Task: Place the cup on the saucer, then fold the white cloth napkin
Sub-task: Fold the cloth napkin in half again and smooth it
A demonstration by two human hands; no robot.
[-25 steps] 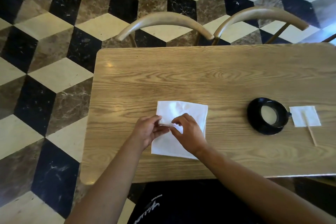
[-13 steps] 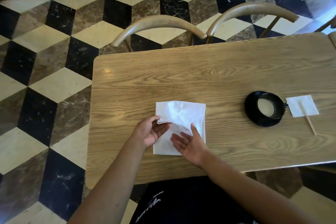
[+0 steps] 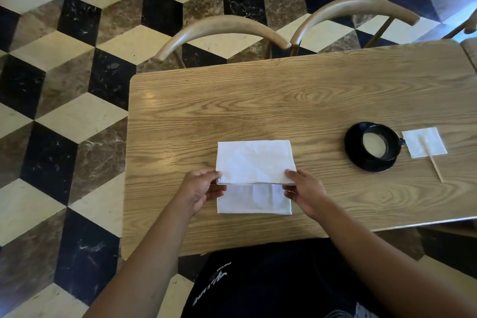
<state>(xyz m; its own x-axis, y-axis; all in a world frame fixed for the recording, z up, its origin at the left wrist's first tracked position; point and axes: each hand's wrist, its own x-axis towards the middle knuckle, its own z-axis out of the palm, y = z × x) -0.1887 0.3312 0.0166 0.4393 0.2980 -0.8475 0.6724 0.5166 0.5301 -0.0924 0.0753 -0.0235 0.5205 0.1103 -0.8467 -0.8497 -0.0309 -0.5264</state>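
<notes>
The white cloth napkin (image 3: 254, 162) lies on the wooden table (image 3: 296, 100) in front of me, with an upper layer folded over a lower layer that sticks out toward me. My left hand (image 3: 200, 190) pinches the left corner of the folded layer. My right hand (image 3: 303, 190) pinches its right corner. At the right, the black cup (image 3: 375, 143) with pale liquid inside stands on the black saucer (image 3: 358, 160).
A small white paper napkin (image 3: 428, 142) with a wooden stir stick (image 3: 435, 165) lies right of the saucer. Two curved wooden chair backs (image 3: 222, 29) stand at the table's far edge. A checkered marble floor surrounds the table.
The napkin was crumpled under both hands near its middle; now it is spread flat and square, and my hands have moved apart to the corners of a folded layer.
</notes>
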